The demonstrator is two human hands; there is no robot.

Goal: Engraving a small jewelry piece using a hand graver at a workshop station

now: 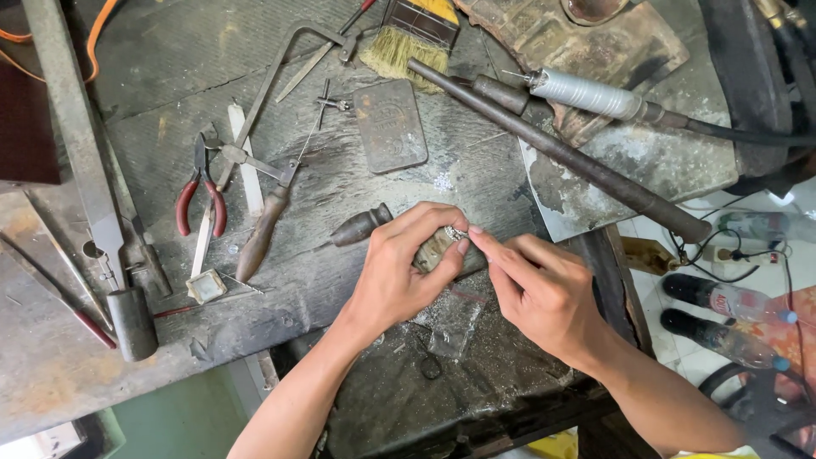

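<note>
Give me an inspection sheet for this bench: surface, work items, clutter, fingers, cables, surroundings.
Surface: dark, worn wooden bench, scratched and grimy.
Work items: small silvery ring pinched over a wooden peg; wooden-handled tool lies just behind.
Clutter: red-handled pliers, jeweller's saw frame, brush, long tapered steel rod, flat metal block, small plastic bag.
Fingers: left hand grips ring and peg; right hand touches the ring with its fingertips.
Cables: orange cord top left; black hose on the rotary handpiece.
Surroundings: tiled floor with two plastic bottles, right.
</note>
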